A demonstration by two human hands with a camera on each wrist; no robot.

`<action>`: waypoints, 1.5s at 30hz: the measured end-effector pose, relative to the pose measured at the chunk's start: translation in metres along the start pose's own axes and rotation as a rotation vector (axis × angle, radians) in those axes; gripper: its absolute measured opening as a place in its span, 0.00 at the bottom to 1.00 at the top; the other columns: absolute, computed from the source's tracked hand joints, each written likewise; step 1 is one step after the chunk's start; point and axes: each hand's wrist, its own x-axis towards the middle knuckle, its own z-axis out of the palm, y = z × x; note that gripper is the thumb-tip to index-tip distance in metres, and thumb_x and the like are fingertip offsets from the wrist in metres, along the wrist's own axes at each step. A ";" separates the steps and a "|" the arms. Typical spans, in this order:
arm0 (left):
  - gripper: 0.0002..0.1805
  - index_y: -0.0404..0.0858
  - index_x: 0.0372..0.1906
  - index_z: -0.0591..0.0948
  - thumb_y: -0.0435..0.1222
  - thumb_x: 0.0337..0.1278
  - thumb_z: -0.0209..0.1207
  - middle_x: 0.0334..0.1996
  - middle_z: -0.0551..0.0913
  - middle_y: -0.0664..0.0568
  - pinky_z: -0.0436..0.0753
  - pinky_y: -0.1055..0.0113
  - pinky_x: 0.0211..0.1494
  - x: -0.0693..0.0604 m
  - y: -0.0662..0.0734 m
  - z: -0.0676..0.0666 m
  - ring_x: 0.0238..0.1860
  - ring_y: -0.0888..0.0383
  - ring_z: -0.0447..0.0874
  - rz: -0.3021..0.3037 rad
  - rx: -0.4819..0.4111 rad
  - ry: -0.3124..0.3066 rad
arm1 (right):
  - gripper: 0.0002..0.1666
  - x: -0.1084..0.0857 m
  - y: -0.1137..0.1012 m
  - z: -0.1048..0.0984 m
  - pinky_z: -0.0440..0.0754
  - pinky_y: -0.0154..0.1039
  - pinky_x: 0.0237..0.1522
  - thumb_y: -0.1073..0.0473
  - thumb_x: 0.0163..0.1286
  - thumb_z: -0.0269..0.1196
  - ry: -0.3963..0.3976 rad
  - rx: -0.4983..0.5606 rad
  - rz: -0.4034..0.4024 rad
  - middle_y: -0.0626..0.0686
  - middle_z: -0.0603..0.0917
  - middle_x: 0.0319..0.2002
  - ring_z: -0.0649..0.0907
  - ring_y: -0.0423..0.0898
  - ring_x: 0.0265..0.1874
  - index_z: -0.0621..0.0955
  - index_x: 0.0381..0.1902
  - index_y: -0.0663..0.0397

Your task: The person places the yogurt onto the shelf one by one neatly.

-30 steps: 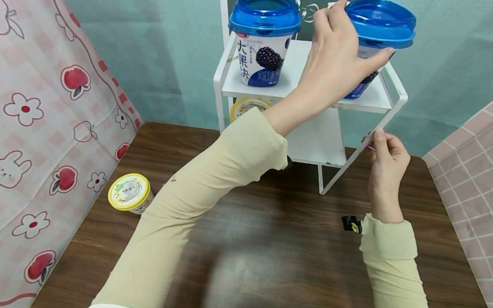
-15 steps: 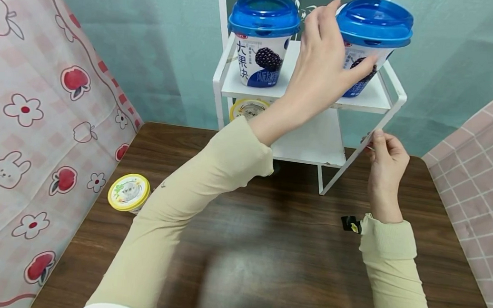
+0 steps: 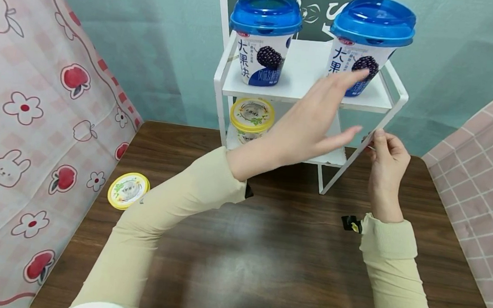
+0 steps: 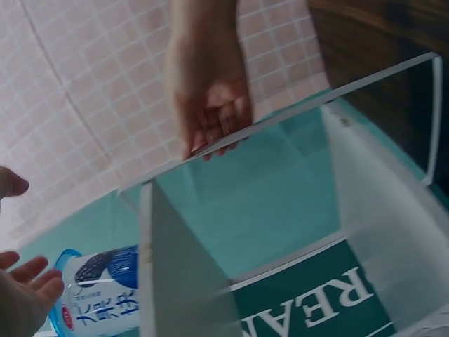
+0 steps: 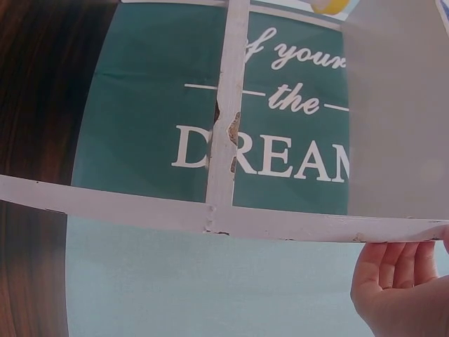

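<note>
My left hand (image 3: 313, 118), fingers extended, is in front of the white two-tier shelf rack (image 3: 272, 97). It holds nothing and partly hides the right-hand blue-lidded yogurt cup (image 3: 372, 34), which stands upright on the top tier. In the left wrist view, parted fingers appear beside this cup (image 4: 102, 298). A matching yogurt cup (image 3: 264, 50) stands at the top tier's left. My right hand (image 3: 388, 168) pinches the rack's right side bar between thumb and fingers; the right wrist view shows its fingers against the bar (image 5: 316, 226).
A yellow-lidded cup (image 3: 252, 116) sits on the lower tier at the left. Another yellow-lidded cup (image 3: 128, 191) stands on the brown wooden table (image 3: 274, 251), partly behind the left sleeve. A dark green lettered panel (image 5: 154, 119) backs the rack. Patterned cloths flank both sides.
My left hand has come off the right-hand blue-lidded cup and moved down and toward me. That cup shifted slightly left and now stands free on the shelf. The right hand keeps its place.
</note>
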 end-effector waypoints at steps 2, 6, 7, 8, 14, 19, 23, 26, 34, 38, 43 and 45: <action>0.34 0.26 0.64 0.58 0.41 0.58 0.54 0.63 0.62 0.41 0.45 0.78 0.66 -0.007 0.000 0.002 0.65 0.56 0.57 -0.001 -0.011 -0.079 | 0.11 0.000 0.000 0.000 0.77 0.33 0.30 0.64 0.60 0.62 -0.006 0.005 -0.006 0.55 0.78 0.24 0.78 0.45 0.27 0.78 0.25 0.70; 0.33 0.30 0.64 0.58 0.42 0.59 0.52 0.63 0.62 0.44 0.46 0.79 0.65 -0.019 -0.002 0.005 0.65 0.59 0.55 -0.021 -0.029 -0.209 | 0.11 0.001 0.000 0.000 0.77 0.33 0.30 0.64 0.60 0.62 -0.017 0.007 -0.014 0.55 0.78 0.24 0.78 0.45 0.27 0.78 0.25 0.71; 0.33 0.30 0.65 0.58 0.42 0.60 0.52 0.64 0.62 0.44 0.46 0.79 0.65 -0.021 -0.003 0.007 0.65 0.59 0.55 -0.027 -0.031 -0.238 | 0.11 0.001 0.000 0.000 0.77 0.33 0.30 0.64 0.60 0.62 -0.018 0.010 -0.013 0.55 0.78 0.24 0.78 0.45 0.27 0.78 0.25 0.71; 0.32 0.30 0.64 0.59 0.42 0.60 0.52 0.63 0.62 0.44 0.47 0.79 0.66 -0.024 -0.004 0.008 0.65 0.58 0.55 -0.022 -0.038 -0.254 | 0.11 0.001 0.000 0.000 0.77 0.33 0.30 0.64 0.60 0.62 -0.018 0.010 -0.012 0.55 0.78 0.24 0.78 0.45 0.27 0.78 0.25 0.71; 0.30 0.32 0.64 0.59 0.42 0.61 0.51 0.62 0.64 0.46 0.49 0.79 0.65 -0.036 -0.009 0.015 0.64 0.58 0.58 -0.003 -0.046 -0.387 | 0.11 0.001 -0.001 0.000 0.78 0.33 0.31 0.64 0.60 0.62 -0.014 -0.002 -0.002 0.55 0.79 0.24 0.79 0.45 0.27 0.78 0.26 0.71; 0.28 0.35 0.64 0.61 0.42 0.62 0.49 0.61 0.66 0.50 0.50 0.81 0.64 -0.043 -0.015 0.021 0.62 0.62 0.61 0.010 -0.023 -0.523 | 0.12 0.001 -0.002 0.000 0.78 0.32 0.30 0.63 0.60 0.62 -0.008 -0.008 -0.004 0.55 0.79 0.24 0.79 0.45 0.27 0.78 0.25 0.71; 0.26 0.35 0.62 0.62 0.42 0.63 0.49 0.59 0.68 0.50 0.54 0.79 0.63 -0.051 -0.019 0.027 0.61 0.62 0.63 0.013 -0.015 -0.600 | 0.11 0.001 -0.001 0.000 0.77 0.33 0.30 0.64 0.60 0.62 -0.013 0.011 -0.003 0.56 0.79 0.24 0.79 0.46 0.27 0.78 0.26 0.71; 0.25 0.35 0.61 0.63 0.42 0.62 0.50 0.58 0.69 0.49 0.56 0.78 0.63 -0.056 -0.021 0.031 0.60 0.61 0.65 0.018 -0.017 -0.632 | 0.11 0.001 -0.002 0.000 0.76 0.33 0.30 0.64 0.60 0.62 -0.020 0.010 -0.001 0.56 0.79 0.24 0.79 0.46 0.27 0.78 0.27 0.71; 0.21 0.39 0.58 0.69 0.42 0.62 0.50 0.53 0.74 0.53 0.64 0.75 0.59 -0.069 -0.026 0.038 0.55 0.63 0.70 0.031 0.036 -0.724 | 0.12 0.000 -0.002 0.000 0.76 0.33 0.31 0.63 0.61 0.61 -0.027 -0.013 0.000 0.55 0.79 0.25 0.79 0.46 0.28 0.78 0.27 0.71; 0.18 0.41 0.54 0.72 0.42 0.62 0.50 0.49 0.76 0.54 0.70 0.72 0.55 -0.077 -0.030 0.040 0.50 0.63 0.73 0.018 0.049 -0.782 | 0.12 0.000 -0.002 -0.001 0.77 0.33 0.31 0.63 0.61 0.61 -0.021 -0.018 0.004 0.55 0.79 0.25 0.79 0.46 0.28 0.78 0.27 0.71; 0.17 0.42 0.54 0.72 0.42 0.62 0.50 0.48 0.77 0.55 0.71 0.71 0.53 -0.087 -0.035 0.041 0.49 0.63 0.74 -0.008 0.067 -0.829 | 0.12 0.000 -0.001 -0.001 0.76 0.33 0.32 0.63 0.61 0.62 -0.021 -0.015 0.006 0.55 0.79 0.25 0.79 0.46 0.28 0.78 0.27 0.71; 0.18 0.41 0.54 0.72 0.42 0.62 0.50 0.48 0.76 0.55 0.71 0.71 0.53 -0.093 -0.038 0.041 0.48 0.63 0.74 -0.012 0.067 -0.840 | 0.12 0.000 -0.001 -0.001 0.76 0.33 0.31 0.63 0.61 0.62 -0.023 -0.011 0.006 0.55 0.79 0.25 0.79 0.46 0.28 0.78 0.27 0.71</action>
